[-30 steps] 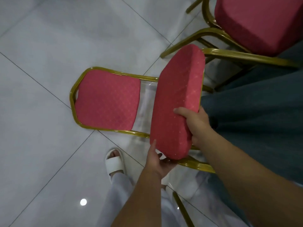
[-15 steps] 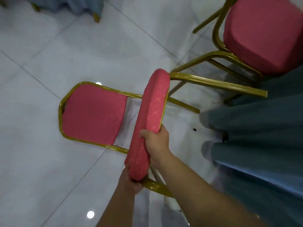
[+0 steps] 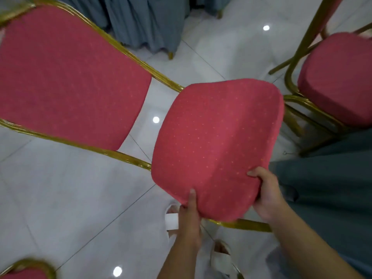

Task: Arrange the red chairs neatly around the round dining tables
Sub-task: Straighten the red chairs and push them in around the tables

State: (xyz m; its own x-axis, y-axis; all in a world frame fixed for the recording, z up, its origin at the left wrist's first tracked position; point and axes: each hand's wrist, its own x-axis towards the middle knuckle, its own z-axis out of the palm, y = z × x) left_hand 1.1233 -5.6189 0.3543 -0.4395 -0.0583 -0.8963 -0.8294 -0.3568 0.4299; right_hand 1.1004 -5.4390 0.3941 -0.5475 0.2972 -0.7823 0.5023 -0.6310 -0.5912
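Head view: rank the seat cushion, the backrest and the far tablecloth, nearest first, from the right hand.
1. seat cushion: centre, gripped by the right hand.
2. backrest: left, same chair.
3. far tablecloth: top, beyond the backrest.

Left and near: open floor (image 3: 60, 198), bare tiles, the widest passage beside the held chair (image 3: 217, 148).
Right: second chair (image 3: 338, 77) just beside the held chair; whether the frames touch cannot be told.
Lower right: grey-blue tablecloth (image 3: 332, 188) hanging just beside the right grip (image 3: 265, 194).
Far side: draped tablecloth (image 3: 145, 23) beyond the backrest (image 3: 66, 77).
Bottom-left corner: third chair (image 3: 24, 272), well apart.
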